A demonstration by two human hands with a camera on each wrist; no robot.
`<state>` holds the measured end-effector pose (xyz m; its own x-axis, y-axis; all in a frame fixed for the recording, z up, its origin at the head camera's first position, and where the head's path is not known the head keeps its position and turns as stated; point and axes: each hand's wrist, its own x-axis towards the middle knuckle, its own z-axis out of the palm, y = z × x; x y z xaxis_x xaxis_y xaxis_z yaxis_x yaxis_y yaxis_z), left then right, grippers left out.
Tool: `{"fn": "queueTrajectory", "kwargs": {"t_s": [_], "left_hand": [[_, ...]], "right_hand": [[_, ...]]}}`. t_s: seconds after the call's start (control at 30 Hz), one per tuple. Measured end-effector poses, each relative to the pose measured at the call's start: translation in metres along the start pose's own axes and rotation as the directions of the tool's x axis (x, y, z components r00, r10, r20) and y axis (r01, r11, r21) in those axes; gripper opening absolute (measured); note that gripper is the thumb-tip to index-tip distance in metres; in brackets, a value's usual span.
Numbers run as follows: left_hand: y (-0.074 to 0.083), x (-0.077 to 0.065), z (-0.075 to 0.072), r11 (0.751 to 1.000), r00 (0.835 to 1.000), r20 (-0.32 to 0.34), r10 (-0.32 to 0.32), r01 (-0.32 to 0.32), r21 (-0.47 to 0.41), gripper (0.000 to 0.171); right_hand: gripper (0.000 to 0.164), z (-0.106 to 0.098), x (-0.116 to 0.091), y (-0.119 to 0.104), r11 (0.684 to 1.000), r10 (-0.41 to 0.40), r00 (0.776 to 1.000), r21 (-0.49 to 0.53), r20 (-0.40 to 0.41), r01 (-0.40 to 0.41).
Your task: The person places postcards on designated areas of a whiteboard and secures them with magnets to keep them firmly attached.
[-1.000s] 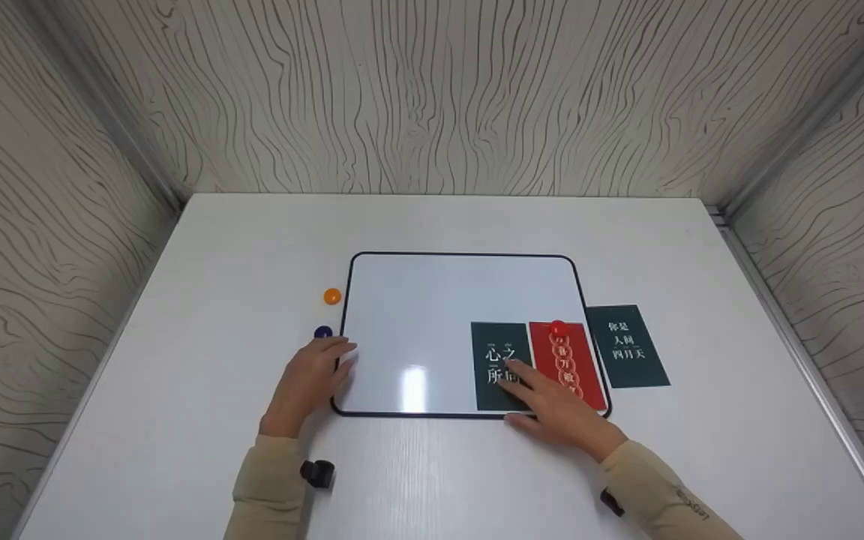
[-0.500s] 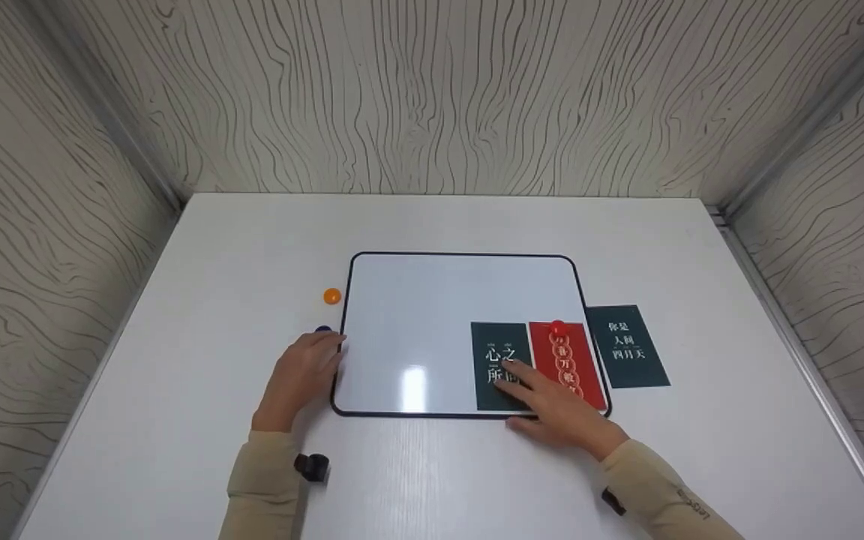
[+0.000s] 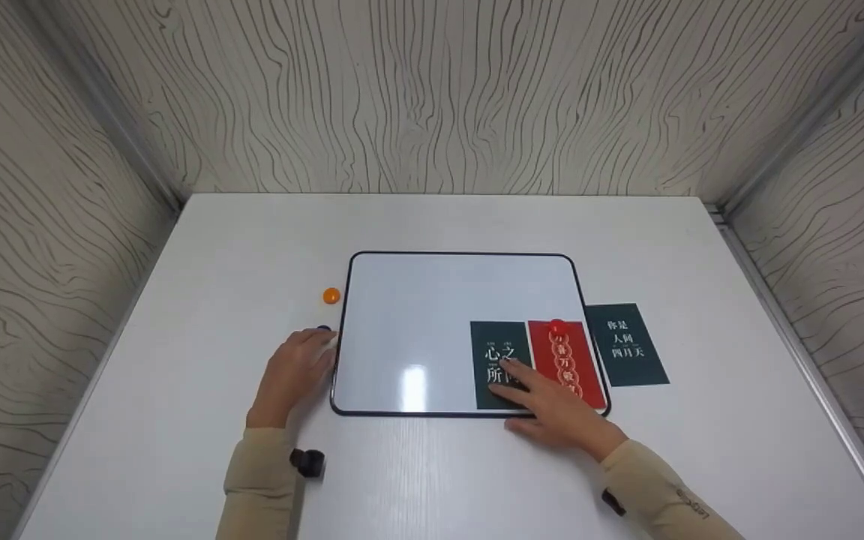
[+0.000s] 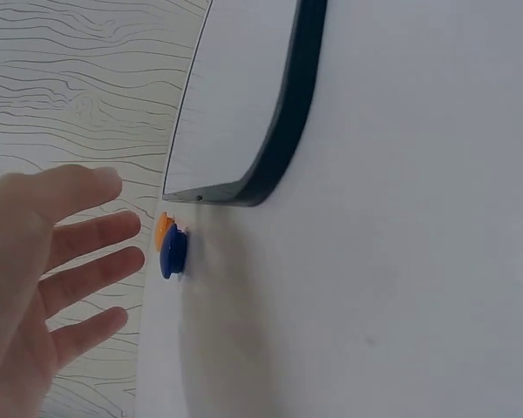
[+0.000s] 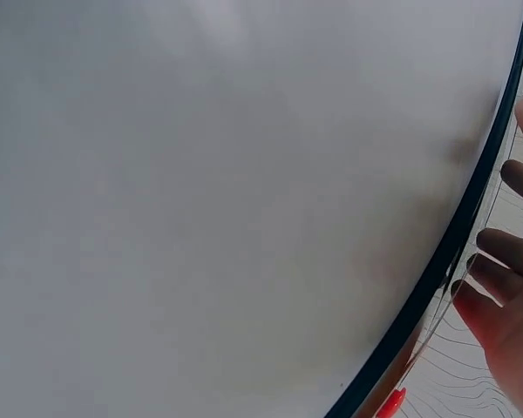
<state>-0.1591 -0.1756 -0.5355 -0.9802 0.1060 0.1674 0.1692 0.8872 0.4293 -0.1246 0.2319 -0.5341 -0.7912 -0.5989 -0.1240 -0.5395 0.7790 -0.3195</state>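
Observation:
My left hand [image 3: 293,375] is beside the left edge of a framed whiteboard [image 3: 402,315], its fingers held loosely apart near a blue round magnet [image 3: 324,328]. In the head view the hand hides most of that magnet; the left wrist view shows the blue magnet [image 4: 173,251] beyond the fingertips, with a gap between. My right hand [image 3: 559,412] rests with spread fingers on a dark green card [image 3: 488,334] with white characters, low on the board. Just right of it lies a red card [image 3: 586,375] with a red magnet [image 3: 557,327] at its top.
An orange magnet [image 3: 331,295] lies on the table [image 3: 252,262] above the blue one, left of the board. Another dark green card [image 3: 627,367] lies against the board's right edge. Wood-patterned panels [image 3: 432,97] enclose the table at the back and sides.
My left hand has drawn back left and a little down, off the board's edge toward the blue magnet, covering most of it. The right hand stays on the green card with only slight finger movement.

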Motion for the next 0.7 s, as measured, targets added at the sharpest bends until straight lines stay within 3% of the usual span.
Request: {"fn": "queueTrajectory", "kwargs": {"t_s": [0.47, 0.7], "left_hand": [[-0.012, 0.002, 0.002, 1.000, 0.995, -0.095, 0.002, -0.004, -0.017, 0.030], [-0.018, 0.005, 0.002, 0.998, 0.997, -0.057, -0.060, 0.059, -0.030, 0.032]], "right_hand": [[0.061, -0.005, -0.001, -0.001, 0.998, 0.027, 0.997, 0.057, 0.067, -0.031], [0.062, -0.004, -0.002, -0.001, 0.998, 0.029, 0.997, 0.054, 0.078, -0.033]]}}
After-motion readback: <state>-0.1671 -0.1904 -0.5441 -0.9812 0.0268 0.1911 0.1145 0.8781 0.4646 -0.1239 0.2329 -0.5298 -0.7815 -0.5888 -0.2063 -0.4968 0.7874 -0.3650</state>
